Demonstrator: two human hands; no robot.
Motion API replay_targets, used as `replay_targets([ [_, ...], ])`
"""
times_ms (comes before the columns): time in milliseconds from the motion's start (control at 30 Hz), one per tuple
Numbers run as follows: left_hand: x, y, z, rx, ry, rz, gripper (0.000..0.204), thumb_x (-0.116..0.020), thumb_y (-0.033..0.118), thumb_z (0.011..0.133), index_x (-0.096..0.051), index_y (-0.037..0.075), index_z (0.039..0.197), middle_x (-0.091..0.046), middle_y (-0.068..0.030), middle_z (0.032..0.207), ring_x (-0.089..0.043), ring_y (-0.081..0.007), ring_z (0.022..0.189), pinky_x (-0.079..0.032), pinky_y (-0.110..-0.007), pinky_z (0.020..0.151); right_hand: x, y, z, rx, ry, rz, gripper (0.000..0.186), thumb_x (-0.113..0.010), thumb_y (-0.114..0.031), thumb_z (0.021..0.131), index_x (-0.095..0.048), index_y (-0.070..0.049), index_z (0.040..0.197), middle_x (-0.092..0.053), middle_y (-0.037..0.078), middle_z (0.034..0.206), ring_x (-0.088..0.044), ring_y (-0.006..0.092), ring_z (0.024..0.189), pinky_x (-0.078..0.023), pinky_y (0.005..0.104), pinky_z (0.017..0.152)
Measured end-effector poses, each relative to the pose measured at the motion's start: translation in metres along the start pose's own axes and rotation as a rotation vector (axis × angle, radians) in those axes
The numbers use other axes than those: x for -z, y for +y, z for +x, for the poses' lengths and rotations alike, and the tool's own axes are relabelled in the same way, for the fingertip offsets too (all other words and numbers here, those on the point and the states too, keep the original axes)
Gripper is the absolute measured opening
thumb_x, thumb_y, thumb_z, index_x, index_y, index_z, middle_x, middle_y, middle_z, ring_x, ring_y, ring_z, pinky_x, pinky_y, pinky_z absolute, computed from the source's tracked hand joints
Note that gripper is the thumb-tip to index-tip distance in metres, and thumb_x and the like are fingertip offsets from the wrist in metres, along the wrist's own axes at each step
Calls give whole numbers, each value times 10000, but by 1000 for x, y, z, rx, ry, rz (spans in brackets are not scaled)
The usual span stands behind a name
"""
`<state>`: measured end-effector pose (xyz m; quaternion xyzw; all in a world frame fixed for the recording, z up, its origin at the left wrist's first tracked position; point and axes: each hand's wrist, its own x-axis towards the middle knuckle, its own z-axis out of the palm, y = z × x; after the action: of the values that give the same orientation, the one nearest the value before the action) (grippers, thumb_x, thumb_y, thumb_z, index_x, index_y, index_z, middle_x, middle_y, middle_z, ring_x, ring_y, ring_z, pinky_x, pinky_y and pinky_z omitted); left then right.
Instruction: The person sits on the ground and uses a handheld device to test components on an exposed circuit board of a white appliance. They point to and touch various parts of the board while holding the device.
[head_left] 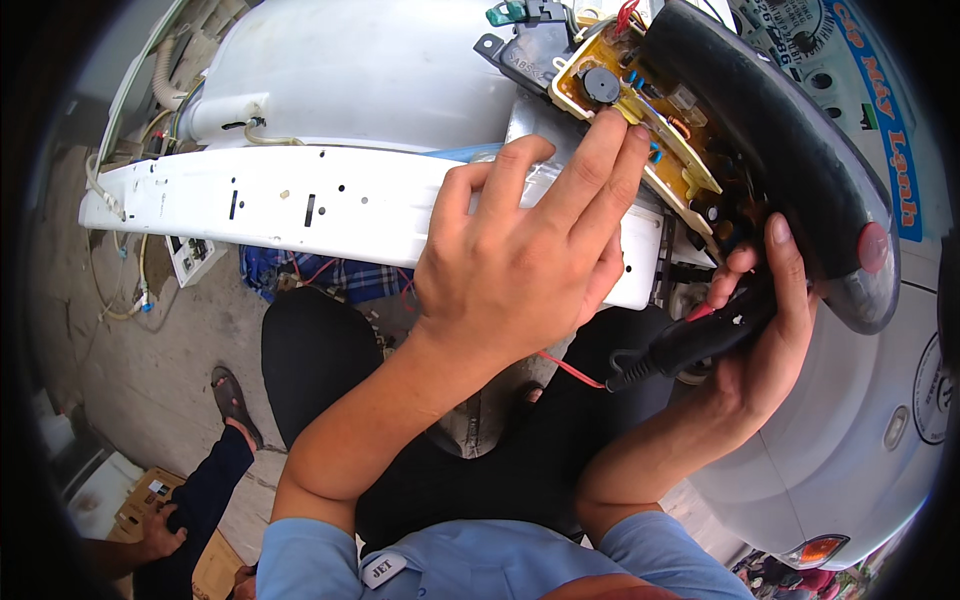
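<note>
My left hand (525, 235) reaches up over the white panel with its fingers spread. Two of its fingertips touch the circuit board (658, 105), near a round black part, and its thumb is mostly hidden. The board sits in a cream plastic tray, packed with small components. My right hand (765, 310) is closed around a black corded handle (690, 345) with a red wire at its lower end; the tool's far end is hidden. Right beside the board lies a long, curved, glossy black housing (780, 130) with a round red piece on it.
A long white metal panel (270, 205) with slots crosses above my knees. Behind it stands a large white rounded casing (350, 75). Blue plaid cloth (325, 275) lies below the panel. A rounded pale-grey body (840, 420) fills the right. Another person's hand (160, 530) shows at lower left.
</note>
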<state>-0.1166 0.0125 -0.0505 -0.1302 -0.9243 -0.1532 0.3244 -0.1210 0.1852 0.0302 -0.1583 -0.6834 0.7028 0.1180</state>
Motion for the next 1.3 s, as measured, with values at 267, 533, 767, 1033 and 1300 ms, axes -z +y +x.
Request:
replay_targets([
  [267,-1,1,1,-1,-3,-9,639,-725,248,769,-661,191,1402,-593,36,1419,-602,-194,970,-488,-329,754,6,2,3,-28,-37,5,277,-763,-166,916,-659,39,1072,-656,107,680,-626,179,503,-512,267,465],
  [533,-3,1,1,-10,7,-11,631,-718,236,772,-665,184,1398,-594,32,1419,-609,-201,971,-502,-339,775,6,2,2,-22,-41,7,272,-757,-158,916,-657,43,1068,-648,105,677,-624,181,501,-513,271,462],
  [767,-3,0,1,-12,6,-13,630,-719,239,771,-667,187,1397,-601,29,1415,-611,-200,976,-505,-337,778,7,3,4,-28,-53,5,274,-755,-158,916,-659,46,1071,-647,102,678,-621,176,499,-510,268,460],
  [1033,-1,0,1,0,0,-10,634,-727,250,767,-664,201,1396,-601,33,1414,-610,-191,959,-489,-326,745,3,3,3,-18,-10,13,305,-759,-147,914,-637,47,1114,-631,90,671,-584,155,467,-494,248,428],
  [1300,-3,0,-1,6,21,-7,611,-716,275,783,-660,192,1386,-597,46,1408,-601,-192,966,-477,-325,753,4,6,4,10,-30,8,274,-746,-152,923,-654,45,1091,-635,87,666,-592,161,471,-495,260,441],
])
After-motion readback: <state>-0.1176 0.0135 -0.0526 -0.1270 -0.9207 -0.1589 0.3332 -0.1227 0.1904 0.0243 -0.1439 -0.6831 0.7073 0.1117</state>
